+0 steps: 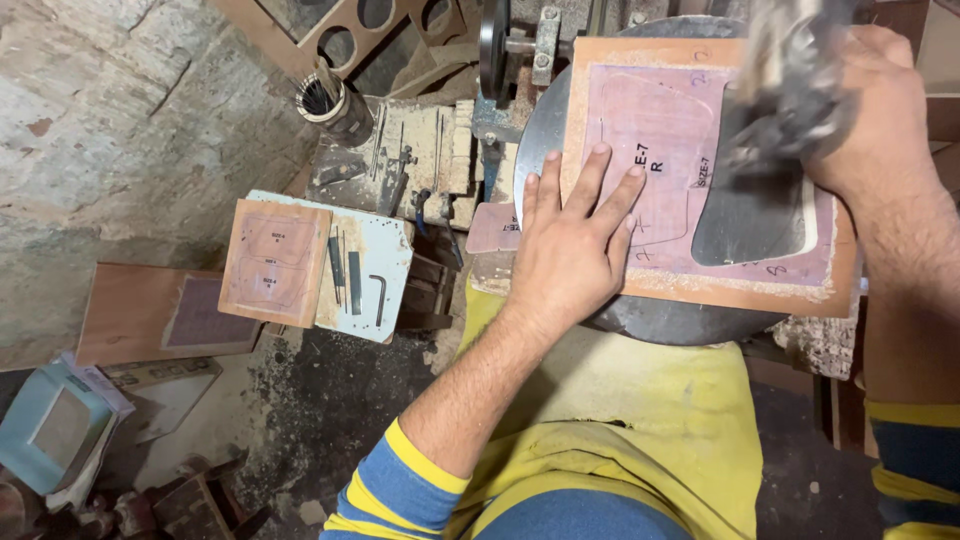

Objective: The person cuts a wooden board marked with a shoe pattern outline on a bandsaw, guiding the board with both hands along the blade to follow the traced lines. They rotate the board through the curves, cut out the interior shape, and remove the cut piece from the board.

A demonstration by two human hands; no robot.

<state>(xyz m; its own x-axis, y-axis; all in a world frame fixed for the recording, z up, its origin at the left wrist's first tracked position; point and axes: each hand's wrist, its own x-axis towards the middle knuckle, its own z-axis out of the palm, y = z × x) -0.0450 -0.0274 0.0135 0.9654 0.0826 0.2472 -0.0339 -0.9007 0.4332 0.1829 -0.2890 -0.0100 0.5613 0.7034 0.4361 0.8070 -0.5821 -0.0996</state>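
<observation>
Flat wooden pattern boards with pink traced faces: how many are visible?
2: one flat wooden pattern board under both hands on the round metal table; a smaller one on the light-blue stand. Others may be hidden.

Board [600, 270] on round table [535, 140]; L hand [570, 245] on board, bench [395, 255] left.

A flat wooden board [700, 290] with a pinkish template [660, 140] and a dark cut-out [745, 225] lies on a round metal plate [640, 320].

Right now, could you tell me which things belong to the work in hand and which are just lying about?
In use:
left hand flat on the pink-faced board
right hand on a blurred dark tool
round metal table

Lying about:
smaller board
hex key
cup of rods
</observation>
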